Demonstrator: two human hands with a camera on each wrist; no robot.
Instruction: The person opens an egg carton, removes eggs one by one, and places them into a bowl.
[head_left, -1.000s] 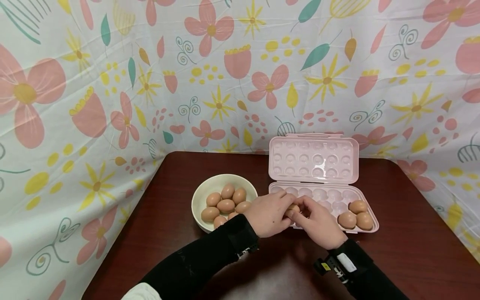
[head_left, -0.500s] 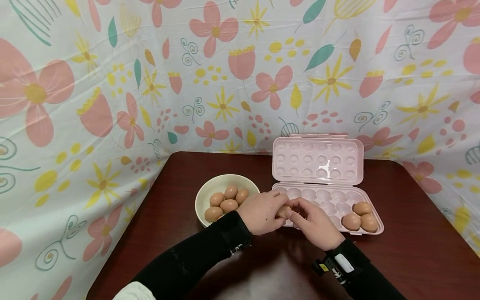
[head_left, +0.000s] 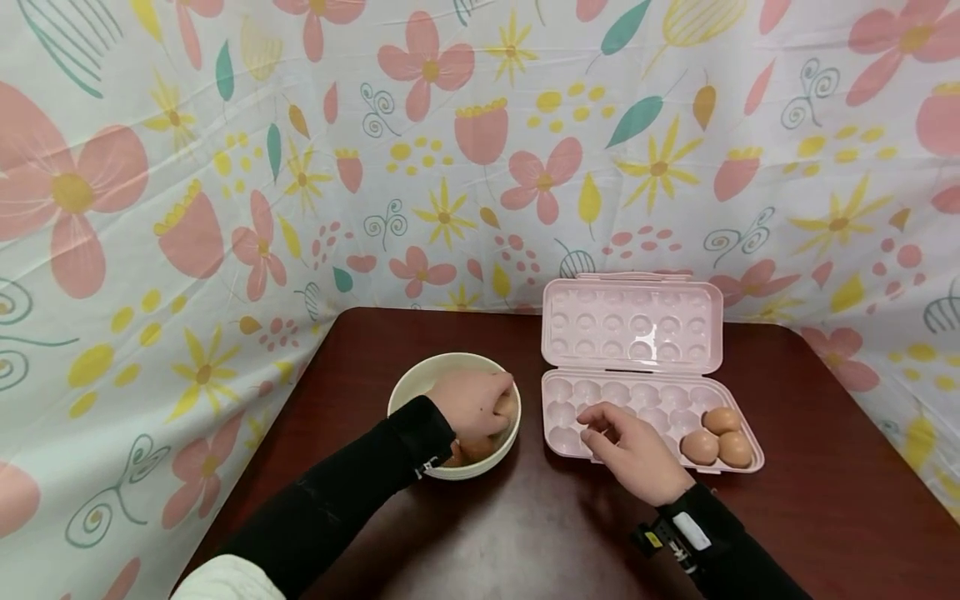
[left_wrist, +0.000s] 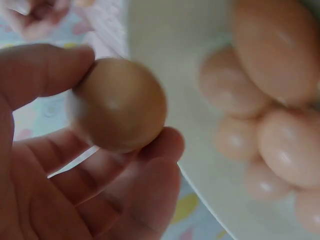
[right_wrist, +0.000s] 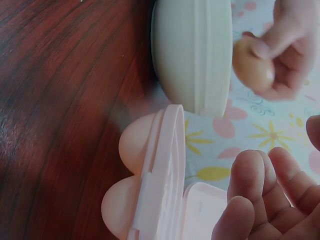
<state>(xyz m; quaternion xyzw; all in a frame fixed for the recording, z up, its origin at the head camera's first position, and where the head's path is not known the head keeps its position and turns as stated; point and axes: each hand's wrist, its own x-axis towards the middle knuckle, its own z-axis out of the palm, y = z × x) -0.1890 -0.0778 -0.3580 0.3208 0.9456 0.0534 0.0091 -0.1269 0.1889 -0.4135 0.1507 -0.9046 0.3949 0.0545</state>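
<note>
My left hand [head_left: 471, 402] pinches a brown egg [left_wrist: 120, 105] between thumb and fingertips, over the cream bowl [head_left: 412, 383]. In the right wrist view this egg shows beside the bowl's rim, above the other eggs. Several brown eggs [left_wrist: 287, 145] lie in the bowl, mostly covered by the left hand in the head view. Over the front of the pink egg carton [head_left: 558, 392] hovers my right hand [head_left: 637, 454], its fingers loosely bent and nothing between them. Three eggs [head_left: 701, 447] sit in the carton's front right cups.
The carton's hinged lid [head_left: 632, 325] stands raised at the back. Bowl and carton are side by side on a dark reddish-brown table [head_left: 525, 533]. Behind the table hangs a floral cloth [head_left: 480, 192].
Both hands were together at an egg over the carton's front left. The left hand has moved left over the bowl, holding an egg; the right hand stays over the carton, holding nothing.
</note>
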